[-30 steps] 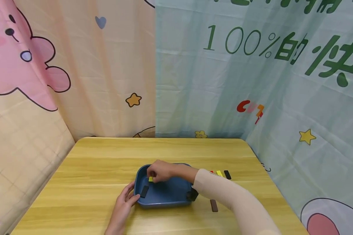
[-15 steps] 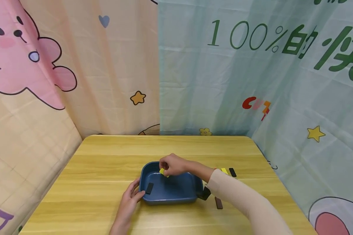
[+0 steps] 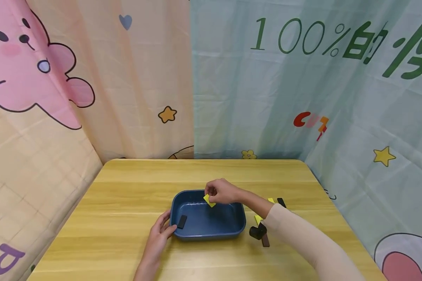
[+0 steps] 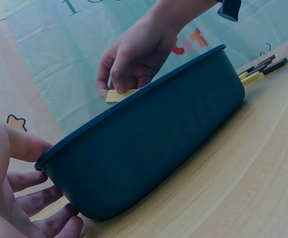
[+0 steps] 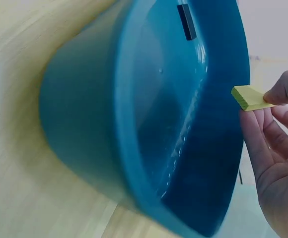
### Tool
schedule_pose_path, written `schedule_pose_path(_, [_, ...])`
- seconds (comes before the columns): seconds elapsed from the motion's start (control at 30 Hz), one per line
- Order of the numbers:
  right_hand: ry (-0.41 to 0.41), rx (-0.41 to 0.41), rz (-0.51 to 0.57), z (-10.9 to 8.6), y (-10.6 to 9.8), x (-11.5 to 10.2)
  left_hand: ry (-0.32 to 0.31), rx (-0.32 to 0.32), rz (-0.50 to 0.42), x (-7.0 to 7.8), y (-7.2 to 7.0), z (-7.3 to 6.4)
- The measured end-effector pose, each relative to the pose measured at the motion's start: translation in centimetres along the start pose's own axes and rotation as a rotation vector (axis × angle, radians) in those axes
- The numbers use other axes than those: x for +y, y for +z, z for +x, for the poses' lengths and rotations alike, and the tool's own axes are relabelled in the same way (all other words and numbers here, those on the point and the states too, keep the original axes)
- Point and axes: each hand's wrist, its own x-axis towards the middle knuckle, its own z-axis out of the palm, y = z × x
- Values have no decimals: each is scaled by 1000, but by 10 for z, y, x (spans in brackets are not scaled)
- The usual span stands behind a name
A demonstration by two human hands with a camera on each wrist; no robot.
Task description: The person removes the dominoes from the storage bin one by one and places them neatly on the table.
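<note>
My right hand [image 3: 223, 191] pinches a small flat yellow block [image 3: 209, 201] between thumb and fingers, over the back part of a blue tray [image 3: 207, 236]. In the right wrist view the yellow block [image 5: 253, 97] is tilted, level with the tray's far rim. A black block [image 3: 182, 221] lies inside the tray at its left end. My left hand [image 3: 158, 234] grips the tray's front left corner. In the left wrist view its thumb is at the rim and its fingers [image 4: 39, 201] lie against the outer wall.
Right of the tray, yellow blocks [image 3: 258, 219], a black block [image 3: 281, 202] and a dark brown block [image 3: 265, 240] lie on the wooden table [image 3: 133, 183]. A black camera [image 3: 258, 231] juts from my right wrist. Printed curtains [image 3: 232, 97] hang behind the table.
My right hand has raised the yellow block from the tray's left end and carried it rightward. The left hand keeps its hold on the tray, and the head view has shifted slightly.
</note>
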Motion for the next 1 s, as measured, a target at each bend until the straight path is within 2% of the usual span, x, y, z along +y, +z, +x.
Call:
schedule_pose_path(0.43, [27,97,99,-40,-7,17,-14,7,14,1,0,-3])
schedule_pose_path(0.67, [25,109,166,-62,-10,29,0,3,16,2,3,-2])
schedule_pose_path(1.0, [106,150,283,-92,-11,39,-18,7,10,1,2,1])
